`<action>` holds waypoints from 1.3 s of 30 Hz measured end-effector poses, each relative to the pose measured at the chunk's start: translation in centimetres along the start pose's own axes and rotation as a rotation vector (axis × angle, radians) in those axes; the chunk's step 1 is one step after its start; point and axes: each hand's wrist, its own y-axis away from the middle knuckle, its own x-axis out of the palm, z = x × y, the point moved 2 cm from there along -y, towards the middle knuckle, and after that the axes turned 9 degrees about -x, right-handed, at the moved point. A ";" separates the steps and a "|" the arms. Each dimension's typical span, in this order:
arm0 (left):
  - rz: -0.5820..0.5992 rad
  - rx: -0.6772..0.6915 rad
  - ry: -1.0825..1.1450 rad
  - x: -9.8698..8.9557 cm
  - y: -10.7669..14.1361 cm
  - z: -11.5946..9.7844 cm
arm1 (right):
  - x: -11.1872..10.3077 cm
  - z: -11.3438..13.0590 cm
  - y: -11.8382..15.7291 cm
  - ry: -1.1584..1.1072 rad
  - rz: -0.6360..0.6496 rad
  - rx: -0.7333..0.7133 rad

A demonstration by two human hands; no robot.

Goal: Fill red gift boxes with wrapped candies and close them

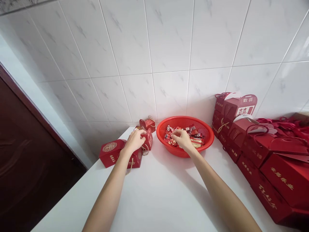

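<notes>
My left hand [135, 140] is at a small red box [148, 139] with a twine cord, at the left of the white table; its fingertips touch the box top. Beside and beneath that hand are larger red boxes [110, 152] with gold print. Over a red plastic basket [210, 135] of wrapped candies [196, 141] is my right hand [181, 138], its fingers bent down and drawn together at the candies. Whatever lies between those fingertips is too small to make out.
Stacks of red gift boxes [277, 180] line the right side of the white table [154, 193], with red ribbons [287, 127] behind them. A tiled wall [169, 48] rises at the back. A dark brown door [31, 154] stands at the left.
</notes>
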 end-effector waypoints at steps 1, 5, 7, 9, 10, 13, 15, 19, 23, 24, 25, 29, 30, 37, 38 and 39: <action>0.013 0.012 0.017 -0.1 0.0 -0.1 | 0.0 -0.1 0.0 -0.019 -0.005 -0.002; 0.107 0.158 0.118 -1.7 0.9 -0.7 | -0.3 -0.1 -0.1 -0.108 -0.031 -0.039; 0.186 0.256 0.157 -3.0 1.9 -1.2 | -0.4 0.1 0.0 -0.129 -0.033 -0.068; 0.262 0.305 0.179 -4.4 3.2 -1.7 | -0.4 0.5 0.1 -0.125 -0.022 -0.089; 0.291 0.317 0.196 -5.1 3.8 -2.0 | -0.4 0.8 0.2 -0.118 -0.007 -0.098; 0.361 0.376 0.269 -6.6 5.5 -3.1 | -0.4 2.0 0.7 -0.087 0.091 -0.171; 0.420 0.402 0.309 -7.0 6.4 -3.9 | -0.6 3.1 1.2 -0.043 0.205 -0.241; 0.543 0.382 0.317 -6.9 7.5 -4.9 | -1.1 5.6 2.8 0.199 0.447 -0.307; 0.658 0.374 0.353 -6.4 7.9 -5.3 | -1.4 7.2 4.7 0.568 0.575 -0.251; 0.681 0.372 0.356 -6.2 7.9 -5.3 | -1.5 7.3 5.0 0.634 0.597 -0.227; 0.697 0.369 0.353 -6.0 7.9 -5.2 | -1.6 7.4 5.3 0.679 0.618 -0.212; 0.694 0.354 0.295 -5.5 7.7 -5.0 | -2.3 7.1 5.4 0.676 0.651 -0.247; 0.690 0.338 0.272 -5.5 7.7 -4.9 | -2.7 6.9 5.3 0.662 0.646 -0.255; 0.836 0.215 0.112 -4.2 8.0 -4.8 | -4.2 5.2 5.0 0.701 0.640 -0.165; 0.857 0.197 0.097 -4.0 8.0 -4.8 | -4.2 5.1 5.1 0.697 0.641 -0.156; 0.885 0.167 0.083 -3.7 8.0 -4.8 | -4.1 5.0 5.1 0.692 0.644 -0.144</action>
